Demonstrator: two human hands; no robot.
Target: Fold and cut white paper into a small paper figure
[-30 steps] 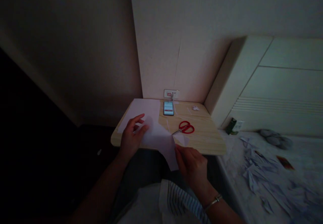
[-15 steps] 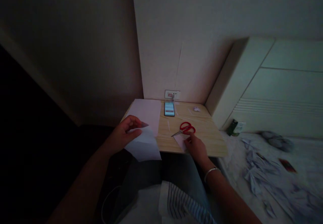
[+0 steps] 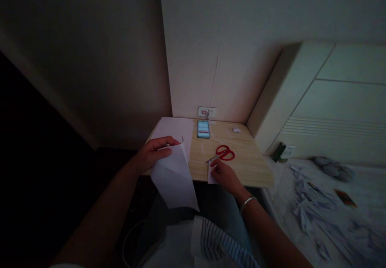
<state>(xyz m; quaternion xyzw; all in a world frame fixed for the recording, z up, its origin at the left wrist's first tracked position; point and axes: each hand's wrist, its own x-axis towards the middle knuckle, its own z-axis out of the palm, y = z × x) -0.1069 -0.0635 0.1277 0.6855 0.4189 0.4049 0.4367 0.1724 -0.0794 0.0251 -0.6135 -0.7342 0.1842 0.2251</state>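
Note:
A white sheet of paper (image 3: 175, 179) hangs down over the table's front edge, pinched at its top by my left hand (image 3: 155, 151). My right hand (image 3: 223, 173) is closed on a small piece of paper (image 3: 211, 175) at the front edge of the wooden table (image 3: 250, 167). Just beyond that hand lie red-handled scissors (image 3: 223, 153), blades pointing left. Behind my left hand, a stack or sheet of white paper (image 3: 177, 127) lies flat on the table's left side.
A lit phone (image 3: 203, 129) lies at the back of the table, below a wall socket (image 3: 207, 112). Thin paper strips (image 3: 202, 150) and a small white scrap (image 3: 235, 129) are scattered about. On the bed (image 3: 280, 179) at right are paper pieces (image 3: 313, 203) and a green box (image 3: 280, 152).
The sheet in my left hand has swung lower and turned, showing more of its face. My right hand has shifted left with the small piece of paper.

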